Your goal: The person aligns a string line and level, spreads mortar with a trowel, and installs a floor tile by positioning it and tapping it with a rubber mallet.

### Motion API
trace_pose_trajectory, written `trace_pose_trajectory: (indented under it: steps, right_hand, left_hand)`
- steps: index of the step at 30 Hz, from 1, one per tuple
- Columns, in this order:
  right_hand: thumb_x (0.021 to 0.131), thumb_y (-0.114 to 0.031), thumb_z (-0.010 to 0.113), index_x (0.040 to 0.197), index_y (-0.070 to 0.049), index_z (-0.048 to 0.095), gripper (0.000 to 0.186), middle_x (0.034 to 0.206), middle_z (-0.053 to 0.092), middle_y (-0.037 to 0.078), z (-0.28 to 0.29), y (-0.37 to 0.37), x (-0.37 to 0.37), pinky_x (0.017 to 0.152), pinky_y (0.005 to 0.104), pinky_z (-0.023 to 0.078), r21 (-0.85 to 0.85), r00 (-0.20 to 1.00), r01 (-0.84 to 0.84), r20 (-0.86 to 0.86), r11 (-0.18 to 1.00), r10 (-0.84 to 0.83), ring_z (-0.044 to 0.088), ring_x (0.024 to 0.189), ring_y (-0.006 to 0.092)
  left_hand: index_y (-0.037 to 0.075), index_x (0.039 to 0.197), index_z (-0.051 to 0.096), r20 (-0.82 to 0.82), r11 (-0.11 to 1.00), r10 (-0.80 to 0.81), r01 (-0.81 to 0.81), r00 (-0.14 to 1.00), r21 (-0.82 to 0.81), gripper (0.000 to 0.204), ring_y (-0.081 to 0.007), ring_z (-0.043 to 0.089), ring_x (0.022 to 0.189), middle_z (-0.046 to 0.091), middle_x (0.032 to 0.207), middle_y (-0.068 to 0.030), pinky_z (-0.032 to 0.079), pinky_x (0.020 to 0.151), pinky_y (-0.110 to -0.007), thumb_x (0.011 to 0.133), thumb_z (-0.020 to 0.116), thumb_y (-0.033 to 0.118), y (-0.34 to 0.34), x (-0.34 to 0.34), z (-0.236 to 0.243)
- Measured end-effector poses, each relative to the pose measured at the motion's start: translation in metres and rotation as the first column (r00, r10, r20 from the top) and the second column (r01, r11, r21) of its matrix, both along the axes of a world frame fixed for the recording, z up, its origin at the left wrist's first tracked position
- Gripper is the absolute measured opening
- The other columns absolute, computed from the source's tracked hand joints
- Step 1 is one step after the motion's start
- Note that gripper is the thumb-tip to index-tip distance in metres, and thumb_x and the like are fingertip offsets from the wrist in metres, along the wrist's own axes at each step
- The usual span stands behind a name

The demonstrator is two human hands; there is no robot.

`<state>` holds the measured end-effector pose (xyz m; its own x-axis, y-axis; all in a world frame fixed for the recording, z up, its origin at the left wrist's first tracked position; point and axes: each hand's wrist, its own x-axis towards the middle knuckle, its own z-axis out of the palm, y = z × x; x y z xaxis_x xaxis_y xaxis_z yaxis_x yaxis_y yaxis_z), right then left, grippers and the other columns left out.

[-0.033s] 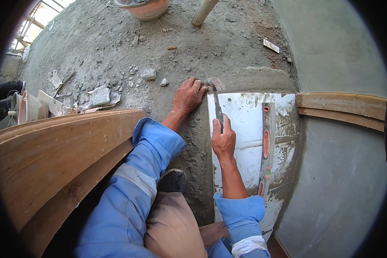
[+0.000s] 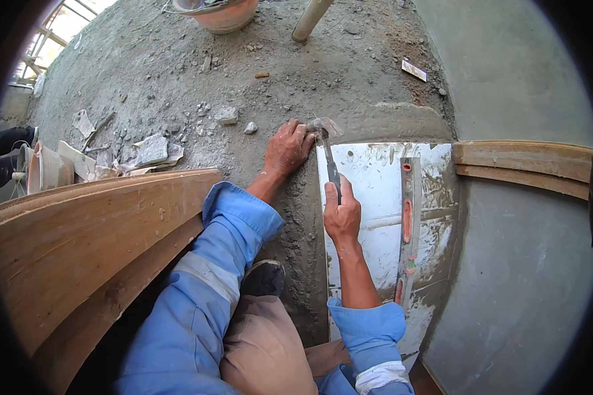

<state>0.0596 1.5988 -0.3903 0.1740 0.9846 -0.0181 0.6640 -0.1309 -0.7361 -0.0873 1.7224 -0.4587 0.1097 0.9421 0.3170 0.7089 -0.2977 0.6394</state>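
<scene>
Wooden boards [image 2: 112, 217]: smooth tan faces with worn edges, stacked in long curving slabs, well left of the right hand [image 2: 343, 214] and its grip.
Broken rubble [image 2: 153, 150]: rough grey-white chunks, angular and dusty, on the loose ground beyond the boards, left of the grip.
Bucket [image 2: 225, 20]: rounded, orange and grey-smeared, well beyond the grip and to its left.
Left hand [image 2: 287, 150]: bent fingers lay low by the tile corner, just beyond and left of the grip; whether they pinched anything, I could not tell.
Mortar strip [image 2: 300, 263]: wet-looking, lumpy and grey, running lengthwise left of the grip.
Hammer [image 2: 331, 159]: slim dark handle, worn metal head; it sat in the grip, its head pointing away from the person, near the left fingers. Its long axis ran away from the wrist, tilting slightly left.
Right hand: fingers wrapped around the handle's near end, thumb along it.
White tiles [image 2: 375, 178]: flat, glossy, streaked with grey, beneath and right of the grip.
Spirit level [image 2: 408, 217]: straight metal bar with reddish openings, lengthwise on the tiles, right of the grip.
Grey wall [image 2: 507, 263]: smooth, dull, well right of the grip.
</scene>
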Motion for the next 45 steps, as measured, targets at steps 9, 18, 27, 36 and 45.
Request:
trace_pose_trajectory:
  steps: [9, 18, 27, 36, 45]
  right_hand:
    - [0.101, -0.024, 0.055, 0.126, 0.003, 0.055, 0.037, 0.09, 0.069, 0.025, 0.004, -0.007, -0.001, 0.067, 0.0441, 0.054, 0.071, 0.997, 0.057, -0.061, 0.996, -0.053, 0.07, 0.08, 0.0402]
    - [0.101, -0.024, 0.056, 0.124, 0.006, 0.053, 0.038, 0.088, 0.069, 0.023, 0.014, -0.021, -0.003, 0.066, 0.0425, 0.055, 0.278, 0.99, 0.037, -0.14, 0.96, 0.002, 0.071, 0.074, 0.0383]
    - [0.101, -0.023, 0.056, 0.124, 0.004, 0.053, 0.036, 0.091, 0.068, 0.024, 0.015, -0.014, -0.007, 0.067, 0.0425, 0.054, 0.183, 0.991, 0.03, -0.133, 0.983, -0.005, 0.07, 0.079, 0.0397]
    - [0.101, -0.026, 0.056, 0.124, 0.001, 0.053, 0.035, 0.09, 0.068, 0.027, 0.01, -0.006, -0.009, 0.071, 0.0499, 0.053, -0.115, 0.999, 0.023, -0.039, 0.993, -0.028, 0.067, 0.082, 0.048]
    - [0.1, -0.021, 0.057, 0.124, 0.003, 0.051, 0.034, 0.08, 0.068, 0.021, -0.003, 0.001, 0.009, 0.064, 0.0446, 0.055, -0.096, 0.974, -0.053, 0.215, 0.994, 0.073, 0.07, 0.072, 0.0418]
  left_hand:
    - [0.008, 0.096, 0.068, 0.019, 1.0, -0.008, 0.008, 1.0, -0.008, 0.015, -0.0307, 0.065, 0.089, 0.063, 0.095, -0.0099, 0.053, 0.074, -0.042, 0.09, 0.068, 0.021, -0.003, 0.001, 0.001]
    - [0.007, 0.092, 0.066, 0.035, 0.999, 0.01, -0.008, 0.999, -0.037, 0.015, -0.0314, 0.065, 0.087, 0.063, 0.093, -0.0099, 0.053, 0.074, -0.042, 0.089, 0.069, 0.021, -0.003, -0.005, 0.0]
    - [0.008, 0.088, 0.064, 0.026, 0.999, 0.015, -0.014, 1.0, -0.041, 0.019, -0.0314, 0.065, 0.085, 0.061, 0.091, -0.0099, 0.053, 0.071, -0.043, 0.089, 0.07, 0.026, -0.004, -0.01, -0.006]
    - [0.008, 0.091, 0.065, 0.018, 0.999, 0.012, -0.011, 1.0, -0.046, 0.014, -0.0311, 0.065, 0.085, 0.063, 0.092, -0.0098, 0.053, 0.073, -0.042, 0.088, 0.07, 0.021, -0.003, -0.003, -0.01]
    - [0.008, 0.092, 0.066, 0.007, 1.0, 0.01, -0.01, 1.0, 0.0, 0.014, -0.0306, 0.065, 0.086, 0.064, 0.092, -0.0096, 0.053, 0.074, -0.042, 0.089, 0.069, 0.02, 0.001, 0.003, -0.004]
